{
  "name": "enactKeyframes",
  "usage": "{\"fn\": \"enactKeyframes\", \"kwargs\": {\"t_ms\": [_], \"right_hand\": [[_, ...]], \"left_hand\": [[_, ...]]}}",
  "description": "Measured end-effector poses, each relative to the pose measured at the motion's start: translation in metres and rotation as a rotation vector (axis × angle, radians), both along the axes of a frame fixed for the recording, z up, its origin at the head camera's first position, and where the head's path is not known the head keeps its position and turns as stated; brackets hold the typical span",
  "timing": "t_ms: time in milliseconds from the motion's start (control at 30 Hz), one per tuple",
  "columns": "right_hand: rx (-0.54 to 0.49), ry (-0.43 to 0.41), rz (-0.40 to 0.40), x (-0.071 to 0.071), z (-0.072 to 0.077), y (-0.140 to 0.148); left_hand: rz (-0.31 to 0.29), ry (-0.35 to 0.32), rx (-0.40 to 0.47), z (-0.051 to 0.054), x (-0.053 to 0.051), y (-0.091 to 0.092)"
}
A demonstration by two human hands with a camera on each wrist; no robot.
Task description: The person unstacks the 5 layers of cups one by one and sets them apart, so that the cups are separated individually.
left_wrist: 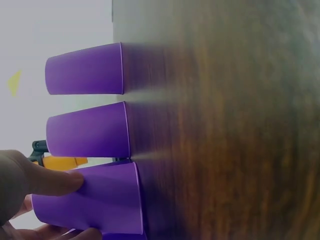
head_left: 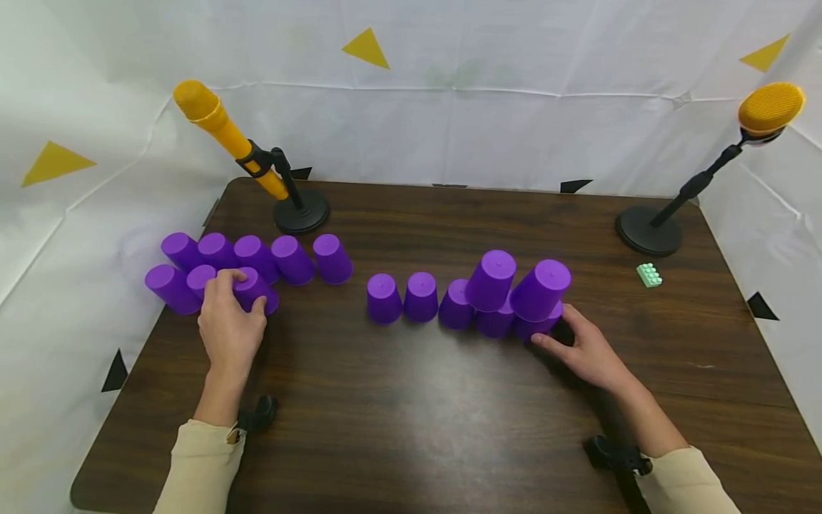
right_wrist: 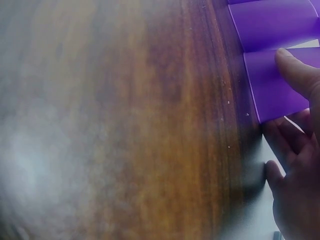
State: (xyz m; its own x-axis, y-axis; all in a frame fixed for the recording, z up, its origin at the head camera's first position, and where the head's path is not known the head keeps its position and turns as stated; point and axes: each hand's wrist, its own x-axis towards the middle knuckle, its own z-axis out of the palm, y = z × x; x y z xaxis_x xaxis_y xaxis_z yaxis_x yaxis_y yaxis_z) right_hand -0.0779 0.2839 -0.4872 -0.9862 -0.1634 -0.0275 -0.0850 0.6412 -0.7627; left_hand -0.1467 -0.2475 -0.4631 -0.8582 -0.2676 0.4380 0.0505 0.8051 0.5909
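Observation:
Purple cups stand upside down on a dark wooden table (head_left: 411, 414). At the left, my left hand (head_left: 231, 328) grips a front cup (head_left: 253, 289); the left wrist view shows the thumb on that cup's side (left_wrist: 105, 200). On the right, two cups (head_left: 491, 280) (head_left: 541, 290) sit on top of a row of lower cups. My right hand (head_left: 587, 353) holds the rightmost lower cup (head_left: 536, 328) between thumb and fingers, the thumb on its side (right_wrist: 272, 87) in the right wrist view.
More cups (head_left: 292, 260) form a back row at the left, and two (head_left: 383, 300) (head_left: 421, 298) stand mid-table. Behind are an orange microphone on a black stand (head_left: 302, 212) and another on a stand (head_left: 648, 230) at right. A small green block (head_left: 649, 275) lies near that stand.

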Motion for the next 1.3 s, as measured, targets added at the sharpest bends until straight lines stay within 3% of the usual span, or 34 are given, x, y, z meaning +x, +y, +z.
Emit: {"fn": "enactKeyframes", "kwargs": {"t_ms": [467,600,733,833,967,1167,1300], "right_hand": [[-0.008,0.004,0.002,0.0,0.0,-0.001],[-0.011,0.016,0.005,-0.001,0.001,-0.002],[-0.005,0.049,0.003,0.0,0.0,-0.002],[-0.007,0.06,-0.002,0.001,-0.001,-0.001],[-0.015,0.059,0.0,0.002,-0.002,-0.001],[-0.011,0.064,-0.001,0.002,-0.003,-0.001],[-0.005,0.065,-0.004,0.001,-0.004,-0.001]], "left_hand": [[-0.006,0.043,-0.011,0.003,0.0,-0.002],[-0.005,0.101,-0.023,0.011,0.003,-0.001],[-0.023,0.215,-0.031,0.029,0.007,0.015],[-0.115,0.297,0.004,0.045,0.009,0.044],[-0.344,0.328,0.117,0.057,0.015,0.099],[-0.735,0.236,0.164,0.05,0.03,0.182],[-0.835,0.15,0.151,0.05,0.03,0.222]]}}
